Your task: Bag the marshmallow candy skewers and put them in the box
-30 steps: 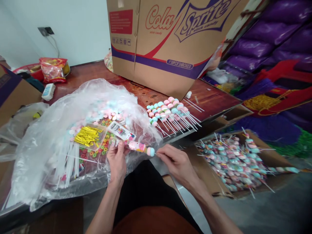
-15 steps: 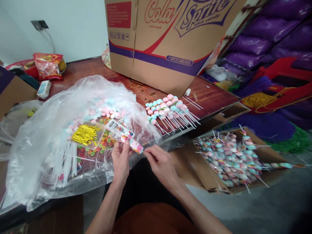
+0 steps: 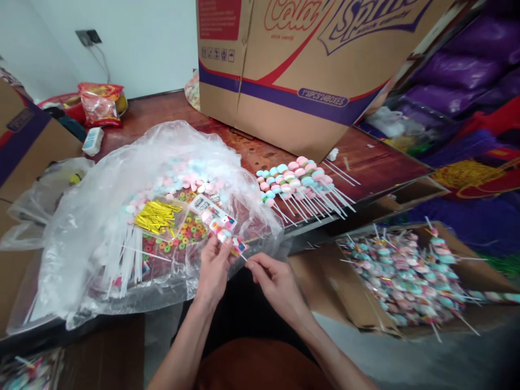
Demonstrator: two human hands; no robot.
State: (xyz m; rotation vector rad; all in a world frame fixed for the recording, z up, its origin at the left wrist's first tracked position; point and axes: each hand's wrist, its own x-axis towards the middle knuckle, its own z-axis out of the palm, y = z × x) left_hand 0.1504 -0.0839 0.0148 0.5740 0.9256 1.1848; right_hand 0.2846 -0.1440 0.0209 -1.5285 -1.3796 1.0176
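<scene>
My left hand (image 3: 214, 267) grips a small printed clear sleeve (image 3: 214, 216) with a pastel marshmallow skewer (image 3: 225, 236) inside it. My right hand (image 3: 271, 276) pinches the skewer's white stick just right of the left hand. Both hands are at the table's near edge, over a large clear plastic bag (image 3: 122, 216). In the bag lie gold twist ties (image 3: 156, 216), coloured ring candies (image 3: 190, 230), white sticks and pastel marshmallows.
A row of bare marshmallow skewers (image 3: 300, 187) lies on the wooden table (image 3: 365, 157) to the right. A big cardboard carton (image 3: 309, 65) stands behind. A low open box (image 3: 406, 276) of wrapped skewers sits at lower right. Cardboard boxes and a red snack bag (image 3: 99, 103) are at left.
The skewer has gone deeper into the sleeve: its marshmallows stuck out a second ago and are now mostly inside. My right hand has moved left, close to my left hand.
</scene>
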